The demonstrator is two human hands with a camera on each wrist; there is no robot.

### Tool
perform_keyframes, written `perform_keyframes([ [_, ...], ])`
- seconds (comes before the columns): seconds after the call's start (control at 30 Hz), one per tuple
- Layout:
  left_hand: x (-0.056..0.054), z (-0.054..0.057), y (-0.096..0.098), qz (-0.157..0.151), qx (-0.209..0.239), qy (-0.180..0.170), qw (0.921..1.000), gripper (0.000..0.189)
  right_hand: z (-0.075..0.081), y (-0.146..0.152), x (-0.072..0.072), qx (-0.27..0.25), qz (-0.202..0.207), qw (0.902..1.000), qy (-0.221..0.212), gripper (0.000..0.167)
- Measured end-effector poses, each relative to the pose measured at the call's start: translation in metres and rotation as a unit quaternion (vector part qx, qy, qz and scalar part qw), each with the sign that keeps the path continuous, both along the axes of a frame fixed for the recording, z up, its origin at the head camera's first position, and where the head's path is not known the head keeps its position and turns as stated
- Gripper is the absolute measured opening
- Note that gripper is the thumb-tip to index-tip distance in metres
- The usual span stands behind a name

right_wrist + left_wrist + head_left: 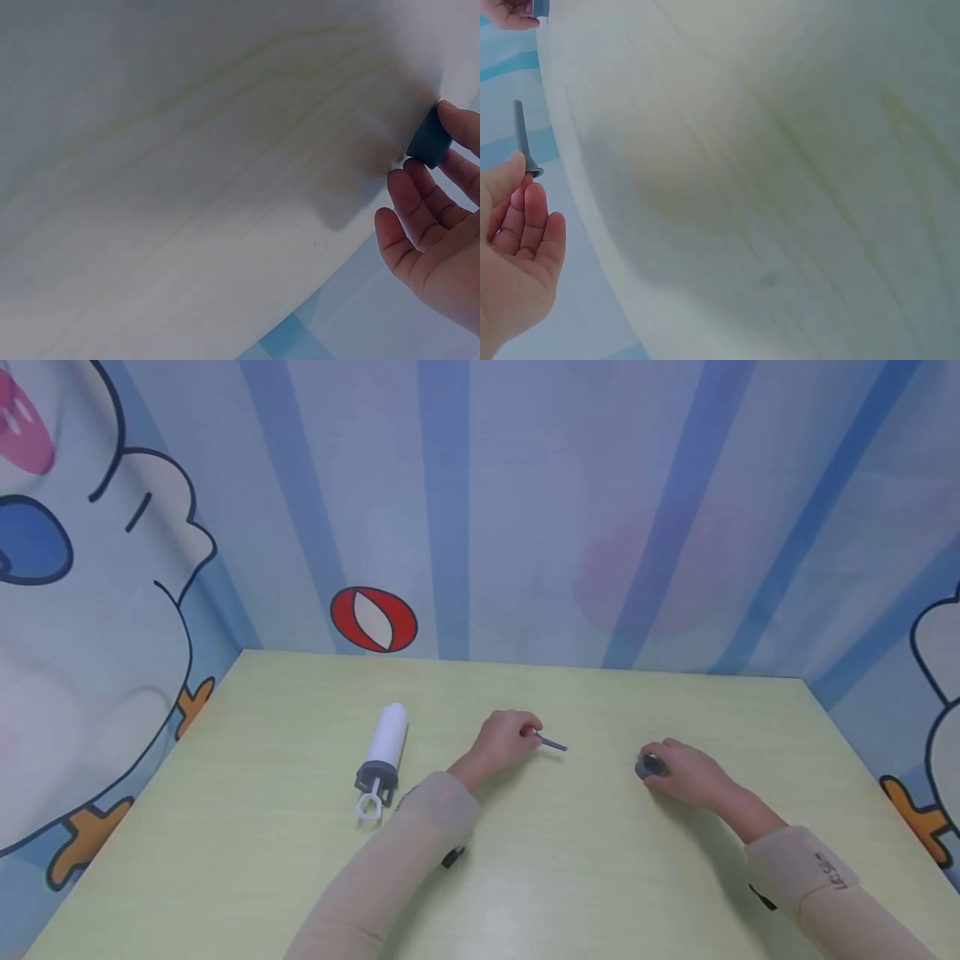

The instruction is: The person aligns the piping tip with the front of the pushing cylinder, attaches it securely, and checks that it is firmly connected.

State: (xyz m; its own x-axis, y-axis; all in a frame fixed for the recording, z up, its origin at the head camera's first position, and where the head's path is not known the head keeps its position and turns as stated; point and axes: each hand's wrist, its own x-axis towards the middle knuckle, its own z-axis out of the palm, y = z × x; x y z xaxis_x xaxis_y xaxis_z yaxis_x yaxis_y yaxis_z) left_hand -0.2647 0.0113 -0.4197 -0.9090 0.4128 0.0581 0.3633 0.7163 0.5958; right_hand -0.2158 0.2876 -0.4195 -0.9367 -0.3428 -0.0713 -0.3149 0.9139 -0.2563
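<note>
A person wearing pale sleeves is working at a light-yellow table (570, 893); the left hand (506, 739) is pinching a slim grey nozzle (553, 743) by its flared end between thumb and fingertip, while the right hand (693, 774) is gripping a short dark ring-like piece (649, 767) between thumb and fingers, the lower fingers standing loosely away from it in the right wrist view.

A white-barrelled plunger tool (386, 739) is lying on the table to the left of both hands, out of either one's grip; the left hand is sitting nearer to it by far, with the left forearm coming between the tool and the right hand; the tool's long axis is running away from the person and slightly rightward, its ring handle pointing back toward the person and its plain white end facing the wall.

The nozzle's long axis is running almost crosswise to the tool's, its narrow free end pointing right, roughly toward the ring-like piece; nozzle and piece are standing well apart; whether either is touching the table is not showing clearly.
</note>
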Motion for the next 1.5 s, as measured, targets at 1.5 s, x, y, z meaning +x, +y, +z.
perform_keyframes([
  [1.5,0.019,0.017,-0.008,0.004,0.132,0.008,0.9912,0.023,0.018,-0.059,0.001,-0.288,-0.042,0.9567,0.008,0.035],
])
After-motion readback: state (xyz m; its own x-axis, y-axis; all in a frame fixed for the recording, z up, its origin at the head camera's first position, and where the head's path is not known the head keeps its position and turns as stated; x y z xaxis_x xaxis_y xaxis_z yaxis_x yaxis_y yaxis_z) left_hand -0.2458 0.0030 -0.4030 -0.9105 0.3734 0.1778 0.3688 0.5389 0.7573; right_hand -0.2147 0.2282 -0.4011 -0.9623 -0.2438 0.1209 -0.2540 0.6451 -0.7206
